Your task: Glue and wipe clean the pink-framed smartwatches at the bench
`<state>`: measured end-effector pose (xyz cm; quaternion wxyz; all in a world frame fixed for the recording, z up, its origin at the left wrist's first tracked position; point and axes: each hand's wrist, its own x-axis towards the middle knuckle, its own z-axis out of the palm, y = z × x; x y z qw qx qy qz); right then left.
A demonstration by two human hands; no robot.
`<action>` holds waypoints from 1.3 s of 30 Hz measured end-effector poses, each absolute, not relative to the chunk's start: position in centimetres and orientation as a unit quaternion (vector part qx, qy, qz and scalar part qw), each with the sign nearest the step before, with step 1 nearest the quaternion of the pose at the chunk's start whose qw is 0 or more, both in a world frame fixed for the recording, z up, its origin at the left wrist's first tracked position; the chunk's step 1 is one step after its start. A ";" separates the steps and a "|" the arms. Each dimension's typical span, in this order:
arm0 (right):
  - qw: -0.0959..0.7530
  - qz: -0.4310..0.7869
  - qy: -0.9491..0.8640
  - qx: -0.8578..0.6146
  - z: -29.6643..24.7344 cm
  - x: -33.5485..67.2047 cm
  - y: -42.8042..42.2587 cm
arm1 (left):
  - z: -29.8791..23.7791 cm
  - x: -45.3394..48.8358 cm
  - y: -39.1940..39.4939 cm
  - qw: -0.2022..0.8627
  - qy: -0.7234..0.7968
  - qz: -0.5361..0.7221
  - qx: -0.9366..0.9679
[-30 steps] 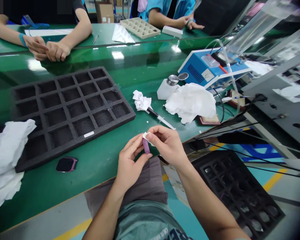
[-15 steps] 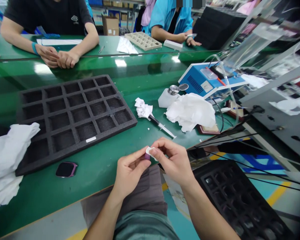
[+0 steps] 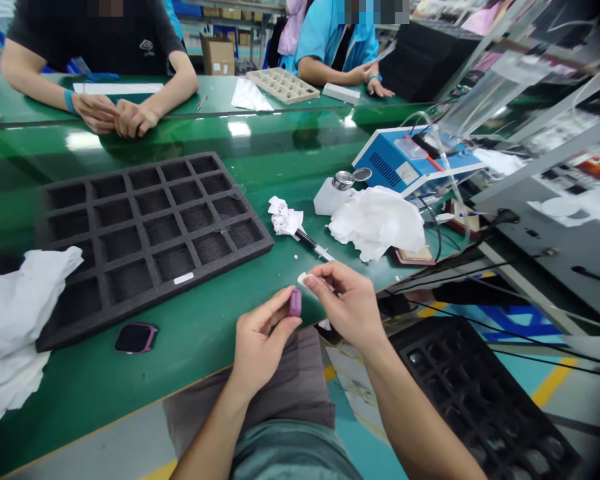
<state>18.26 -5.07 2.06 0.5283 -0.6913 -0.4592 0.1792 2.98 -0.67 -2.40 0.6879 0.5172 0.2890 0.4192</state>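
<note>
Between the thumb and fingers of my left hand [image 3: 263, 340] is a small purple watch case [image 3: 295, 303], held edge-on, its far side hidden by the fingers. My right hand [image 3: 347, 303] pinches a folded white wipe [image 3: 305, 279] just above and right of the case, slightly apart from it. On the green bench to the left lies another watch case [image 3: 136, 338], with a dark screen and a purple frame. A syringe [image 3: 313, 245] with crumpled white paper [image 3: 284, 217] round one end lies beyond my hands.
A black foam tray [image 3: 183, 279] with square compartments spans the left bench beside white cloths [image 3: 20, 320]. A dispenser bottle [image 3: 333, 193], crumpled wipes [image 3: 377, 223] and a blue machine [image 3: 410, 163] stand right. Another dark tray [image 3: 480, 400] sits lower right. Two people sit opposite.
My right hand has drawn the white wipe up and away from the purple case, which now shows more fully. My left hand stays nearly in place.
</note>
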 end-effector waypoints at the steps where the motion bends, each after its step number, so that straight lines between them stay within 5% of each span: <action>1: 0.532 0.182 -0.455 -0.691 2.2 18.4 -5.2 | -2.4 3.0 -0.7 0.687 0.287 0.422 0.517; 23: 0.531 0.153 -0.460 -0.695 2.3 17.7 -4.6 | -2.8 3.1 -1.0 0.654 0.273 0.474 0.523; 30: 0.592 0.254 -0.395 -0.654 1.9 17.7 -5.9 | -3.1 3.1 -0.9 0.642 0.254 0.469 0.551; 39: 0.525 0.259 -0.503 -0.635 2.8 16.7 -6.8 | -3.6 3.1 -0.7 0.611 0.235 0.463 0.597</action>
